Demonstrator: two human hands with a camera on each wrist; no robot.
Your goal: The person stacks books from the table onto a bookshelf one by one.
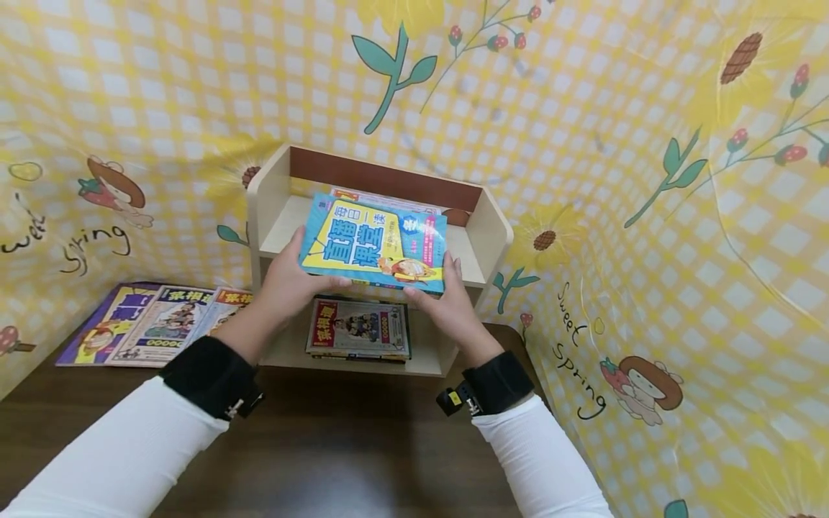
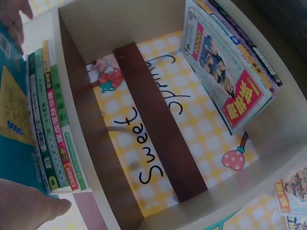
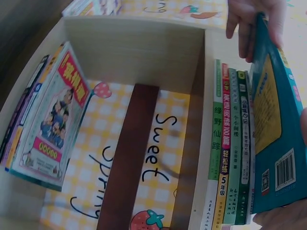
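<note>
Both hands hold a blue and yellow book (image 1: pixel 376 244) flat over the upper shelf of a small wooden shelf unit (image 1: pixel 267 188). My left hand (image 1: pixel 285 277) grips the book's left edge and my right hand (image 1: pixel 448 298) grips its near right corner. In the right wrist view the blue book (image 3: pixel 274 129) leans slightly off a stack of several books (image 3: pixel 230 143) that lies beneath it on the upper shelf. The left wrist view has that blue book (image 2: pixel 12 120) at its left edge, against the same stack (image 2: pixel 53 129).
A stack of comic books (image 1: pixel 359 329) lies on the lower shelf. Three more comics (image 1: pixel 149 324) are spread on the dark wooden table (image 1: pixel 337 446) left of the shelf. Yellow checked cloth with flowers (image 1: pixel 648 180) walls in the back and both sides.
</note>
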